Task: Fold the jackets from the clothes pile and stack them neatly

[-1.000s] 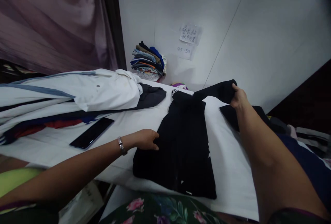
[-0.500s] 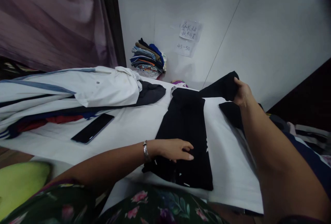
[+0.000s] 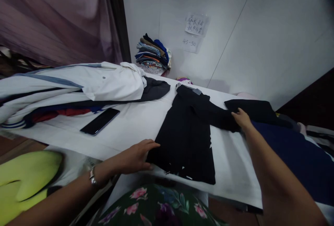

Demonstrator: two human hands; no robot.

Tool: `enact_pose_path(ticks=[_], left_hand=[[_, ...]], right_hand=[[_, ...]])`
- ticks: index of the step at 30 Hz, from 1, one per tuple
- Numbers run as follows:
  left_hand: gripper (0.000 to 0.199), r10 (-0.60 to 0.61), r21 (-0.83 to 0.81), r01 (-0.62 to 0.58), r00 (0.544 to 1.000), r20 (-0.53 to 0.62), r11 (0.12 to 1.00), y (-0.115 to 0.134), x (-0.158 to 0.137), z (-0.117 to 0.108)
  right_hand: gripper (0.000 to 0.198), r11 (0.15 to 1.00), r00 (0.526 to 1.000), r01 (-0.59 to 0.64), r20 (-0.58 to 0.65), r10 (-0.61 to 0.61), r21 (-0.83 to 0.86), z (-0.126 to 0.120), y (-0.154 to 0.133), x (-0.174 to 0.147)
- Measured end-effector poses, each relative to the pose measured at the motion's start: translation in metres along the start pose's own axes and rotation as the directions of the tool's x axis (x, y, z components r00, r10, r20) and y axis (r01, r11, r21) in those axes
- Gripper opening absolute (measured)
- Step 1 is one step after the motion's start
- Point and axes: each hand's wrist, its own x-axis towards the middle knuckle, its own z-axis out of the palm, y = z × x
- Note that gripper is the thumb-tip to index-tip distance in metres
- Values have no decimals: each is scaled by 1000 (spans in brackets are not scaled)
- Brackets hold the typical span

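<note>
A black long-sleeved garment [image 3: 186, 132] with a white-striped collar lies partly folded on the white-covered table. One sleeve [image 3: 216, 114] stretches out to the right across the cloth. My right hand [image 3: 242, 118] has its fingers closed at the cuff end of that sleeve, low over the table. Beside the lower left edge of the garment is my left hand [image 3: 138, 156], thumb and forefinger apart and nothing held. Its fingertips reach the fabric's edge; whether they press on it I cannot tell.
White and dark clothes [image 3: 112, 83] are heaped at the left, with a phone [image 3: 100, 121] in front. A folded stack [image 3: 152, 57] stands against the wall below paper signs [image 3: 194, 24]. Black [image 3: 253, 109] and navy clothes [image 3: 281, 156] lie at the right. A yellow cushion [image 3: 31, 170] sits lower left.
My right hand has lowered the sleeve from above the table and swung it down to the right. My left hand has moved left, off the garment's middle to its edge.
</note>
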Motion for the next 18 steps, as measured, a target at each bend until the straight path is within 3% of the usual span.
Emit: enact_pose_path(ticks=[2,4,5,7,9,11,13,16,18], left_hand=[[67,24,49,-19,994,-105,999,-8,-2,17],[58,77,108,-57,978,-194,992,-12,2,30],[53,104,135,-75,969,-225,988,-13,4,34],[44,134,173,-88,953,-273,981,-8,10,37],[40,146,195,-86,937,-318,977,2,14,37],[38,157,219,-84,927,-341,972,13,17,37],[34,135,251,-54,938,-320,966,19,18,40],[28,40,304,25,978,-206,952,18,19,46],[32,15,279,22,991,-130,960,15,16,44]], right_hand=[[30,983,991,134,3,-135,-126,13,15,-32],[30,960,951,246,223,-213,-135,33,22,-76],[30,955,899,278,379,-219,-107,44,22,-99],[33,924,709,375,667,-230,-79,65,17,-144],[36,855,531,519,790,-306,-18,80,7,-180],[40,789,427,614,831,-356,23,90,-2,-202],[44,746,363,666,874,-323,-1,96,-5,-213],[49,702,269,704,955,-125,-106,102,1,-218],[48,688,255,707,966,-36,-161,104,4,-219]])
